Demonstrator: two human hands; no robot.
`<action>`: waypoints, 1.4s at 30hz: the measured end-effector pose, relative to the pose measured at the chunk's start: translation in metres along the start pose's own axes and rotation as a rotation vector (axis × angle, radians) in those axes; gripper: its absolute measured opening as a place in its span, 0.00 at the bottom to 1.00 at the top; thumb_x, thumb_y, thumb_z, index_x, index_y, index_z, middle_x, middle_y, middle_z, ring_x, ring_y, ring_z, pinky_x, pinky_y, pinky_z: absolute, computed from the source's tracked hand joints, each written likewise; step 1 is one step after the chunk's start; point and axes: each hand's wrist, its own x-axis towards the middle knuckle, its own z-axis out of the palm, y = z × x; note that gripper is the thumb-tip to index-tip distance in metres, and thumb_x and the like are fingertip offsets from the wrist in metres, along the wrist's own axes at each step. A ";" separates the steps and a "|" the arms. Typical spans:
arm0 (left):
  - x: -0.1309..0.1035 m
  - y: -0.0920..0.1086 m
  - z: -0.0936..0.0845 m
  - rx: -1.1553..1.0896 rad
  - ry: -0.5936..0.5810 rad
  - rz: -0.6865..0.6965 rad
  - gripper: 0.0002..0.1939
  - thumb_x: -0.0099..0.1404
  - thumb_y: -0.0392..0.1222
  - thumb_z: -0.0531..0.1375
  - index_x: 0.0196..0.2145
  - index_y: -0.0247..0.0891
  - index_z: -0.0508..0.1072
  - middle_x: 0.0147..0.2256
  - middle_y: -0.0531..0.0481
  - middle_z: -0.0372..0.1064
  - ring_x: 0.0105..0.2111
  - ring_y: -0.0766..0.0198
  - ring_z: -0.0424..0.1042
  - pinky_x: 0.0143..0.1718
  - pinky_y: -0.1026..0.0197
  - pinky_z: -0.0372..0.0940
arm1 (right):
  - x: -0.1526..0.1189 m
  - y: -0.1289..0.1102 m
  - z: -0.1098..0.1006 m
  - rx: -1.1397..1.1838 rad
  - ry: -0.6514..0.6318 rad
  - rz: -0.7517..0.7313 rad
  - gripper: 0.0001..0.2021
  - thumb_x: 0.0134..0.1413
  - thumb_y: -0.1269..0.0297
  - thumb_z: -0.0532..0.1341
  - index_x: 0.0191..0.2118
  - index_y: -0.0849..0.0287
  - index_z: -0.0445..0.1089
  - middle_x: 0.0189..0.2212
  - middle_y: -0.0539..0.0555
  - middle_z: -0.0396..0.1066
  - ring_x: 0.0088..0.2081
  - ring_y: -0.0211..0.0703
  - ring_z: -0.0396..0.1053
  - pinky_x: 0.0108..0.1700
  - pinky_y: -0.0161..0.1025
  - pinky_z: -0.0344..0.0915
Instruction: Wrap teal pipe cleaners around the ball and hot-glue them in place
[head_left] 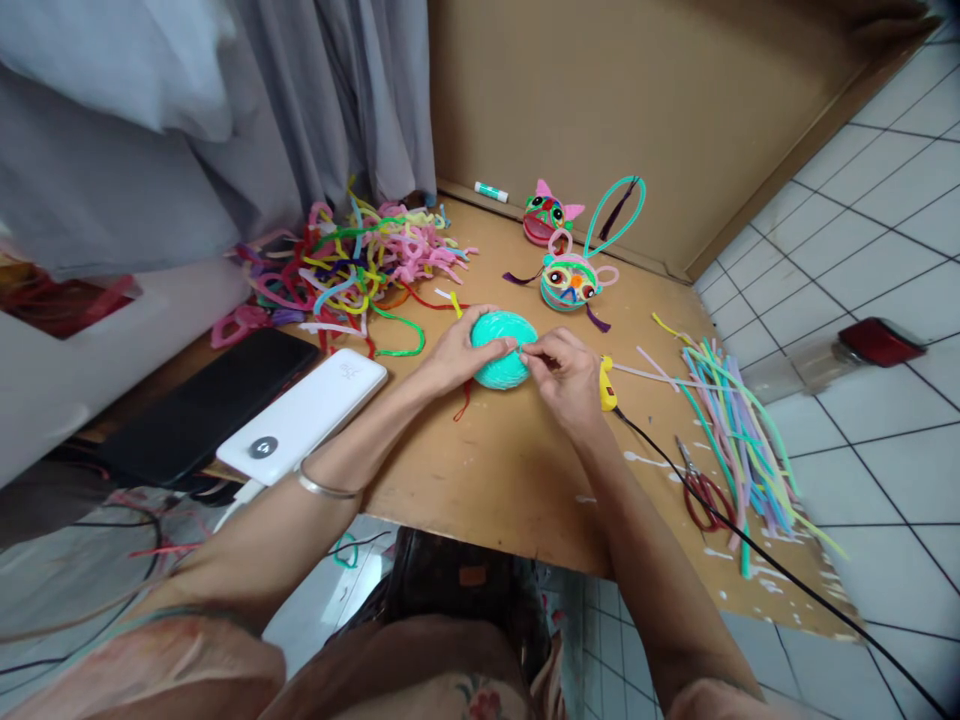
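Note:
A round turquoise ball [501, 362], its surface wound in fuzzy strands, is held just above the middle of the table. My left hand [463, 352] grips it from the left, thumb lying across its front. At its right side my right hand [562, 375] has thumb and fingertips pinched together close to the surface; whatever lies in the pinch is too small to make out. A red cord loop [463, 402] hangs below the ball. Just right of my right hand lies a yellow glue gun [607, 384] with a black cable, partly hidden by the hand.
Two decorated animal-face balls [571, 285] stand at the back. Loose pipe cleaners [375, 250] are heaped at left, a bundle of pipe cleaners [742, 430] lies right beside red-handled scissors [703, 497]. A white power bank [304, 415], black phone-like slab [214, 400] and glue stick [491, 191] lie on the table.

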 end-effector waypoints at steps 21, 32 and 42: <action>0.001 -0.002 -0.001 0.075 0.004 0.043 0.41 0.48 0.52 0.65 0.57 0.36 0.62 0.55 0.40 0.66 0.55 0.47 0.67 0.60 0.43 0.63 | 0.009 -0.001 -0.007 0.080 -0.130 0.119 0.05 0.51 0.70 0.62 0.28 0.56 0.76 0.29 0.52 0.72 0.31 0.40 0.69 0.35 0.38 0.64; 0.000 0.002 0.000 0.090 -0.012 -0.005 0.43 0.47 0.54 0.63 0.59 0.37 0.58 0.51 0.41 0.67 0.50 0.49 0.70 0.54 0.46 0.68 | 0.023 -0.002 -0.006 0.309 -0.158 0.412 0.04 0.41 0.66 0.64 0.26 0.60 0.75 0.24 0.50 0.73 0.25 0.36 0.66 0.31 0.36 0.63; 0.000 -0.002 0.000 0.085 0.051 0.001 0.38 0.47 0.54 0.65 0.51 0.40 0.55 0.52 0.43 0.63 0.53 0.50 0.66 0.53 0.51 0.66 | 0.046 0.000 -0.013 0.484 -0.317 0.620 0.13 0.26 0.62 0.73 0.20 0.59 0.69 0.15 0.46 0.68 0.19 0.33 0.63 0.24 0.33 0.62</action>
